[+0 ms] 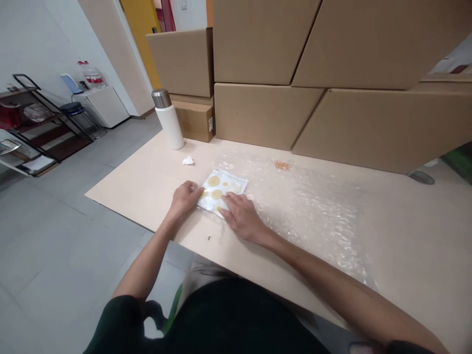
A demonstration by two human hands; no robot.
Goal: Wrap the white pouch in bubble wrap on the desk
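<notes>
A small white square packet (223, 189) with yellow dots lies on the left end of a clear bubble wrap sheet (309, 206) spread over the pale table (405, 231). My left hand (185, 196) has its fingers curled at the packet's left edge, pinching it. My right hand (241, 216) lies flat with fingers stretched out, pressing on the packet's near right corner.
A white flask (168, 119) with a steel cap stands at the back left. A crumpled white scrap (188, 161) and a small orange piece (281, 165) lie nearby. Stacked cardboard boxes (273, 73) wall the far side. A black shelf rack (33, 128) stands on the floor left.
</notes>
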